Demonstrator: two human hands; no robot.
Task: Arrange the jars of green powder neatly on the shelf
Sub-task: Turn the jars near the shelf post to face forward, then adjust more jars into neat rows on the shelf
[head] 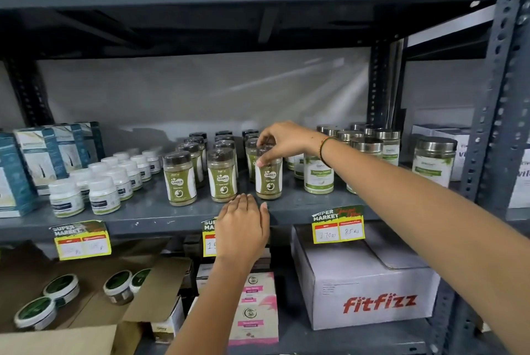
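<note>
The right hand (282, 139) is coming in from 4 o'clock and closing its fingertips (262, 144) round the dark lid of the front-right jar (268, 179), thumb pressing the side just under the cap. That top grip is prob chosen bc neighbours are crowding the body, so the lid is the only free spot to grab and twist or nudge from.

That jar is sitting at centre frame, on the grey shelf (295, 202), w/ its label facing out. At its 9 o'clock two more front jars, the middle jar (222, 175) and the left jar (180, 179), are making a front row; behind them, toward 12, dark-lidded jars are lining up in columns. Gap btwn middle and held jar is looking wider than the gap btwn the left two, so I'd guess it's being squared up w/ the row.

The left hand (243, 228) is lying flat on the shelf lip at 6 o'clock, fingers together, holding nothing, likely bracing. Steel-lidded jars (367, 151) are standing at 3 o'clock, white tubs (104, 195) at 9.
</note>
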